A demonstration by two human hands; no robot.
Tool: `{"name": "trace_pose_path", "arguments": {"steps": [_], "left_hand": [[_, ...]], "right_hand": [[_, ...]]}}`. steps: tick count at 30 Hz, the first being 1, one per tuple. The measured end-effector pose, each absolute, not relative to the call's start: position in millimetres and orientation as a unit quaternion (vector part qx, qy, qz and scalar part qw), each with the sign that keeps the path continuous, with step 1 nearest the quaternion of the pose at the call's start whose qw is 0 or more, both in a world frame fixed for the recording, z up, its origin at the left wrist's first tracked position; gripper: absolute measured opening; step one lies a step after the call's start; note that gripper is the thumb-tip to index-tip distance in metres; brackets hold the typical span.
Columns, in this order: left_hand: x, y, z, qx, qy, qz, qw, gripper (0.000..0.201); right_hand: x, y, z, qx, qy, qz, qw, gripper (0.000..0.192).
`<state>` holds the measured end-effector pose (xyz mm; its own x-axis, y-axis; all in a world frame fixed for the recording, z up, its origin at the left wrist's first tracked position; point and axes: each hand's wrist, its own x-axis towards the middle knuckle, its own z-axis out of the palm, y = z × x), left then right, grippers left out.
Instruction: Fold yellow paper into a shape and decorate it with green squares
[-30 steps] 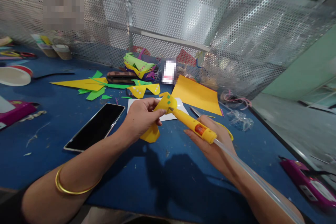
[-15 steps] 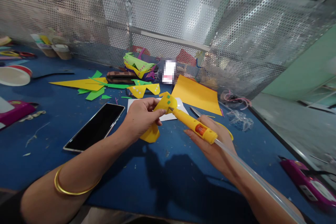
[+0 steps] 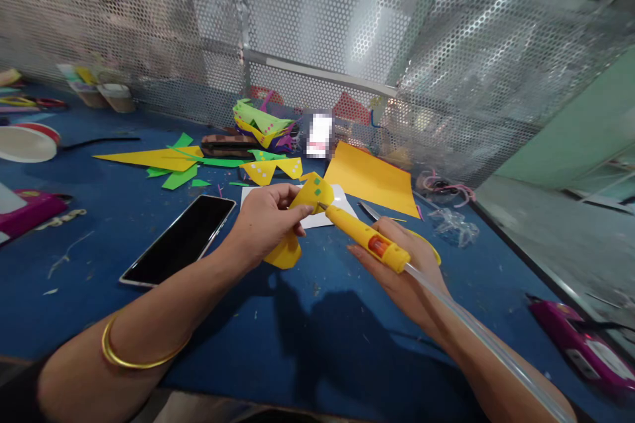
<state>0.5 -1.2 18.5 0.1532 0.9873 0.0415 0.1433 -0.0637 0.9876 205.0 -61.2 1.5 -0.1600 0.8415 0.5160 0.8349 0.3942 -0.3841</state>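
Observation:
My left hand (image 3: 262,225) pinches a yellow paper cut-out (image 3: 313,190) between thumb and fingers; green diamonds mark its upper end, and its lower end hangs below my palm. In my right hand (image 3: 409,251) is a yellow glue gun (image 3: 360,231) with an orange trigger and a long clear glue stick (image 3: 476,320) running back over my forearm. Its metal tip meets the cut-out's edge near my left thumb; whether glue is coming out is too small to tell. Beneath lies a white sheet (image 3: 342,208), partly covered by my hands. Behind it is a dotted yellow paper mask (image 3: 272,170).
A black phone (image 3: 181,238) lies left of my left hand. Scissors (image 3: 368,210) lie partly under my right hand. Yellow paper (image 3: 372,178), green scraps (image 3: 181,177) and stacked masks (image 3: 262,122) sit farther back. Purple boxes (image 3: 580,344) flank the work area. A perforated metal screen (image 3: 322,26) closes the back.
Almost nothing differs. The glue gun and the yellow cut-out have shifted very slightly, with the tip still at the cut-out's edge.

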Motion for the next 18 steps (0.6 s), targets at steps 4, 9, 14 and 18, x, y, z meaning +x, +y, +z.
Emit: {"name": "trace_pose_path", "arguments": {"steps": [4, 9, 14, 18], "left_hand": [[1, -1, 19, 0.587, 0.484, 0.435, 0.482, 0.024], [1, -1, 17, 0.586, 0.476, 0.443, 0.484, 0.023], [0, 0, 17, 0.584, 0.487, 0.447, 0.472, 0.021], [0, 0, 16, 0.586, 0.485, 0.448, 0.470, 0.022]], "right_hand": [[204, -62, 2, -0.547, -0.763, 0.021, 0.343, 0.029], [207, -61, 4, -0.561, -0.748, 0.016, 0.356, 0.031], [216, -57, 3, -0.553, -0.729, 0.017, 0.403, 0.034], [228, -46, 1, -0.570, -0.694, 0.024, 0.439, 0.033]]}}
